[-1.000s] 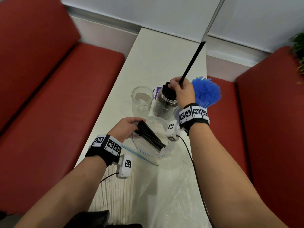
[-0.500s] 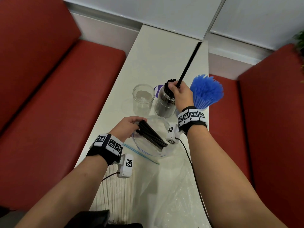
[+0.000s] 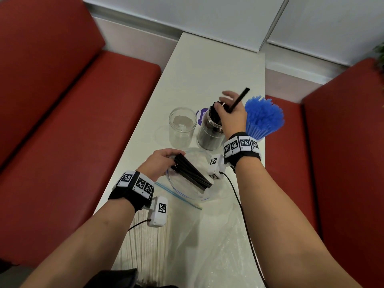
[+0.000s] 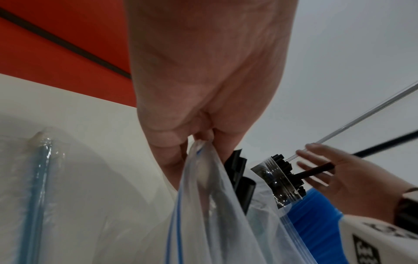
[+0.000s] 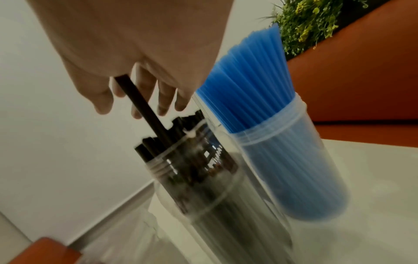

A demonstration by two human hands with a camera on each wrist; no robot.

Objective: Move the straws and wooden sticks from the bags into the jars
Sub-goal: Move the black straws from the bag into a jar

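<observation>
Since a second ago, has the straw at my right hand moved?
Yes. The black straw has sunk deeper into the dark jar; less stands above its rim.

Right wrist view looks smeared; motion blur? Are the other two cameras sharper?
Right wrist view: yes, motion blur smears the black straw jar and the right hand; blue straws soft too. Left wrist view: left hand and zip bag fairly sharp, far right hand blurred. Head view: mostly crisp, only the right fingertips streak.
</observation>
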